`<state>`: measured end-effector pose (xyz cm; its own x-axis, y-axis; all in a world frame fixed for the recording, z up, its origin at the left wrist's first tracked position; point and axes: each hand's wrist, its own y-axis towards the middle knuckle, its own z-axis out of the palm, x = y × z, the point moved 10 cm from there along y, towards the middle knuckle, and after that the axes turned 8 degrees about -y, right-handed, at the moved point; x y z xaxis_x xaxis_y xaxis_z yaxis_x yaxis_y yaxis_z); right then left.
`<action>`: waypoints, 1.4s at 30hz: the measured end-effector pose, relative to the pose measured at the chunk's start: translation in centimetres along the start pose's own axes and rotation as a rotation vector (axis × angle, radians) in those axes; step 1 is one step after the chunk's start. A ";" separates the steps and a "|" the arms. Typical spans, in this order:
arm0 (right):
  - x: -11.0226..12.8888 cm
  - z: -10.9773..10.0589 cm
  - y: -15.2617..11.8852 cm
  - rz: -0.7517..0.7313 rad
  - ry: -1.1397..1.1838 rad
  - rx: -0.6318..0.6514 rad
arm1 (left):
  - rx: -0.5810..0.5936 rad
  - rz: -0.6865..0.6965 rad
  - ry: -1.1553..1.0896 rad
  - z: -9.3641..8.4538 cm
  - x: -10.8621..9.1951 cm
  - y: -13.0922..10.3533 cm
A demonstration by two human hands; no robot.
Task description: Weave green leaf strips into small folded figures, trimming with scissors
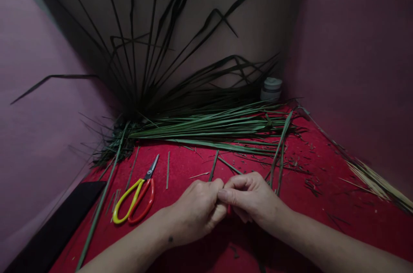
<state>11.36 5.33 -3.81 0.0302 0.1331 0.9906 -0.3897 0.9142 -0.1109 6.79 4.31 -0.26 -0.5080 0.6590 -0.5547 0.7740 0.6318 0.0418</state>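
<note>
My left hand [201, 208] and my right hand [254, 202] meet above the red cloth [183, 165], their fingertips touching. The left fingers are curled in, and the right thumb presses toward the left fingers. Green strips [213, 165] show just behind the knuckles; whether they run into my grip is hidden. Whatever lies between the fingertips is too small to name. To the left of my left hand lie scissors [149, 175] with one yellow and one red handle, their tip pointing away from me.
A bundle of long green leaves [206, 128] lies across the back, with dark fronds [151, 62] rising behind. A lidded cup [271, 88] stands at the back right. Pale strips [371, 180] lie far right, a black object [61, 225] at left. Scraps are scattered about.
</note>
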 end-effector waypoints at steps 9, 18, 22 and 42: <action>0.4 0.1 -0.2 -0.026 0.037 -0.008 | -0.016 -0.020 -0.080 -0.5 -0.5 -0.2; 0.2 -0.1 -0.1 -0.014 -0.037 -0.007 | -0.061 -0.029 -0.135 -0.9 -0.1 -0.3; 0.3 -0.1 0.0 -0.032 -0.020 -0.001 | -0.083 -0.056 -0.207 -0.9 0.3 -0.3; -1.4 0.8 0.3 0.169 0.233 0.005 | -0.326 0.199 0.375 -1.7 -1.8 -1.2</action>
<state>10.50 5.11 -5.18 0.1751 0.3685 0.9130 -0.4119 0.8697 -0.2721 6.09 3.04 2.06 -0.5092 0.8421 -0.1774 0.7422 0.5341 0.4048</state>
